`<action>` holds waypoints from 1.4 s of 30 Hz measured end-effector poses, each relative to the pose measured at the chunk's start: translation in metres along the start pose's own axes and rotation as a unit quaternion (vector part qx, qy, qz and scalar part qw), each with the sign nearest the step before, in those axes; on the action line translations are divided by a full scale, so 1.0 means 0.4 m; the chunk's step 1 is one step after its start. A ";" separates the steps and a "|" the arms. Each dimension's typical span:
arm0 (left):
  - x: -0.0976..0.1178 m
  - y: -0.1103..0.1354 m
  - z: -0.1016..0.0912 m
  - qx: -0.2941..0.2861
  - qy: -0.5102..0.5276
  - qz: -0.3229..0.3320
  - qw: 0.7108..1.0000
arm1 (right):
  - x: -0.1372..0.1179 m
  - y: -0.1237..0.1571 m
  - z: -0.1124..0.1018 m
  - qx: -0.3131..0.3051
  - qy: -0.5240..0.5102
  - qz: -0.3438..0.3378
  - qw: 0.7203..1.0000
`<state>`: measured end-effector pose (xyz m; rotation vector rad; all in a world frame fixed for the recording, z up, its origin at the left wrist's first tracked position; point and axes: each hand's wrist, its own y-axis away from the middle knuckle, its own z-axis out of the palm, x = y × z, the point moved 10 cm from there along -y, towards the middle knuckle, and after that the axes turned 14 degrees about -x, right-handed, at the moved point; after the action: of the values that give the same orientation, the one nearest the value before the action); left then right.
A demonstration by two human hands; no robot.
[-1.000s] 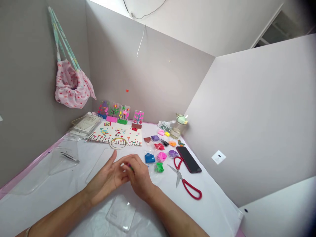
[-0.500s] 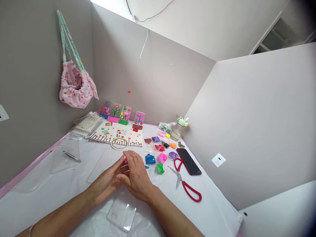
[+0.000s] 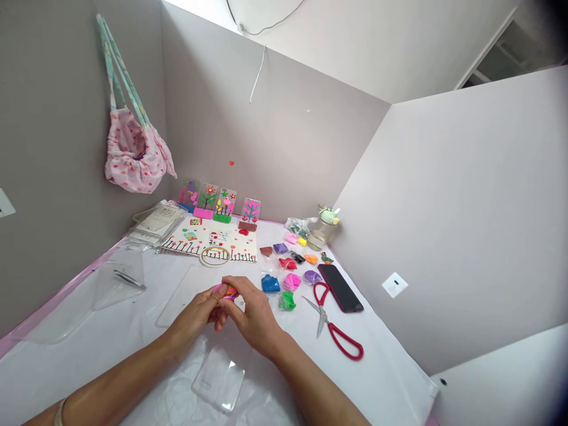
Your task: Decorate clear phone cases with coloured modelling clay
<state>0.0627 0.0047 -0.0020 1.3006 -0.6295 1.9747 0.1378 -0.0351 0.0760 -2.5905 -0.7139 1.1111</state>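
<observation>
Between my two hands is a small lump of clay (image 3: pixel 230 290), pink with orange and other colours streaked in it. The fingers and thumb of my left hand (image 3: pixel 205 309) pinch it from the left. My right hand (image 3: pixel 249 307) grips its right side, fingertips curled over the top, hiding part of it. Below my hands a clear phone case (image 3: pixel 219 378) lies on the white table cover. A clear flat sheet (image 3: pixel 180 299) lies behind my left hand. Bagged clay in blue (image 3: pixel 270 284), pink (image 3: pixel 291 281) and green (image 3: pixel 287 301) sits right of my right hand.
Red-handled scissors (image 3: pixel 326 322) lie open beside a dark phone (image 3: pixel 341 288) on the right. Decorated clear cases (image 3: pixel 225 205) stand along the back wall behind a drawn sheet (image 3: pixel 244 241). A jar (image 3: pixel 323 231) stands at the back right; tweezers (image 3: pixel 129 280) lie left.
My hands have turned and drawn closer together at the fingertips. More of the colourful clay now shows between them, where before the right hand mostly covered it.
</observation>
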 end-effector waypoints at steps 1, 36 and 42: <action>0.002 -0.002 0.002 -0.003 -0.010 -0.002 1.000 | 0.004 0.000 -0.004 0.007 -0.002 0.001 1.000; 0.089 0.003 -0.025 0.026 -0.266 0.045 0.962 | 0.060 0.003 -0.010 0.014 -0.079 0.093 0.993; 0.088 0.001 -0.047 0.046 -0.285 0.040 0.957 | 0.007 -0.005 0.018 -0.041 0.039 0.004 0.998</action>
<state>0.0417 0.0275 0.0234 1.9542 -0.8759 1.6959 0.1335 -0.0319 0.0700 -2.6908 -0.7472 0.9979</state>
